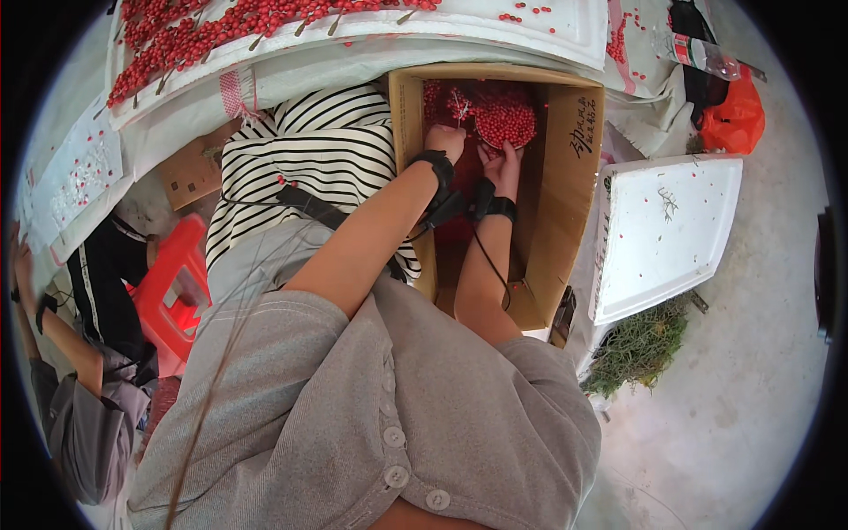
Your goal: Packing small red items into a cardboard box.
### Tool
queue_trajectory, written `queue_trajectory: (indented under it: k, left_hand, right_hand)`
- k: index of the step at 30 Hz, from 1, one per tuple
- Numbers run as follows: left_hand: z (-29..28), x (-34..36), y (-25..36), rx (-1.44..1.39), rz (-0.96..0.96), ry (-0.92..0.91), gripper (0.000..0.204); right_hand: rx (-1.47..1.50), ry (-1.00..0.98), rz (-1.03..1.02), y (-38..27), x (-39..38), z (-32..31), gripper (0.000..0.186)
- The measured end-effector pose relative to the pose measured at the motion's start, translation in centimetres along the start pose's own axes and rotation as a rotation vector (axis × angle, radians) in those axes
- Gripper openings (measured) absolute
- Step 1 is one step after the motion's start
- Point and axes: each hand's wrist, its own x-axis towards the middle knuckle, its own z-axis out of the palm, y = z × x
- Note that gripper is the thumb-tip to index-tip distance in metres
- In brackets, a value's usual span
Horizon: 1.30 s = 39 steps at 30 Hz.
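My left hand is closed in a pinch on a thin pale stem with a small red-and-white sprig, inside a cardboard box in front of me. Just right of it, my right hand grips the near underside of a rounded mass of red berries; whether a container is under the berries I cannot make out. More loose red berries lie deep in the box, partly hidden by my hands and arms.
Berry sprigs fill a white foam tray along the top. A foam lid, greenery, a plastic bottle and an orange bag are at right. At left are a red stool, striped cloth and another person's arms.
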Motion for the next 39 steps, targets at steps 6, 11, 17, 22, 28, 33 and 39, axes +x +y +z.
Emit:
queue_trajectory:
  k: [6,11,17,22,28,33,39]
  left_hand:
    - [-0.1,0.1,-0.1,0.062,-0.015,-0.023,0.02]
    - [-0.1,0.8,-0.7,0.052,-0.023,-0.005,0.021]
    - [0.1,1.0,-0.9,0.071,-0.008,-0.023,0.021]
    - [0.1,0.2,-0.5,0.087,0.013,-0.031,0.016]
    - [0.1,0.1,-0.4,0.025,-0.002,-0.009,0.015]
    - [-0.1,0.3,-0.8,0.058,0.006,-0.005,0.014]
    - [0.2,1.3,-1.7,0.055,0.017,-0.041,0.023]
  right_hand:
    - [-0.264,-0.047,-0.449,-2.1,-3.3,3.5,0.059]
    - [-0.842,-0.008,-0.722,-3.9,-5.3,5.5,0.061]
    - [-0.991,0.153,-0.731,-2.3,-5.0,3.9,0.055]
    - [-0.801,0.56,-0.509,5.0,-1.1,-3.2,0.045]
    - [-0.213,0.025,0.587,10.4,1.3,-8.2,0.026]
    - [0.235,0.471,0.699,9.7,2.1,-3.9,0.024]
    - [-0.011,0.283,0.458,6.9,7.4,-1.7,0.039]
